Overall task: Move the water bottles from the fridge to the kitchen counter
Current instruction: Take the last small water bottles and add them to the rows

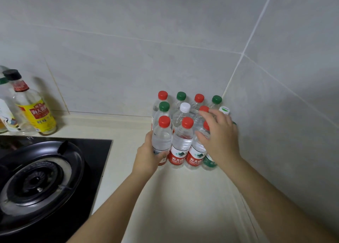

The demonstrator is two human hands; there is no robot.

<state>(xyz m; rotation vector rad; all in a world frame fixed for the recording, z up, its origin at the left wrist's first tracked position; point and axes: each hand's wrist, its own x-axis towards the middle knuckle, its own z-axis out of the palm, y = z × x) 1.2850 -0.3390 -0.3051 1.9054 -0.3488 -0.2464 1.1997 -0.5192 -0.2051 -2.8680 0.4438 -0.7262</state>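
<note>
Water bottles (180, 142) stand upright in a tight cluster at centre frame, already on the kitchen counter (183, 197), in the wall corner. Nearest, the left hand (146, 156) grips the front-left red-capped bottle (162, 136), fingers curled round its body; this looks like the setting-down step. The right hand (218, 134) lies over the right-side bottles, fingers spread and holding nothing; whether it touches them I cannot tell. The next move calls for a gentle release that topples no neighbour. A black gas hob (36, 178) fills the lower left, close by, with condiment bottles (34, 110) behind it at middle left. The tiled wall (128, 50) shuts off the far side.
</note>
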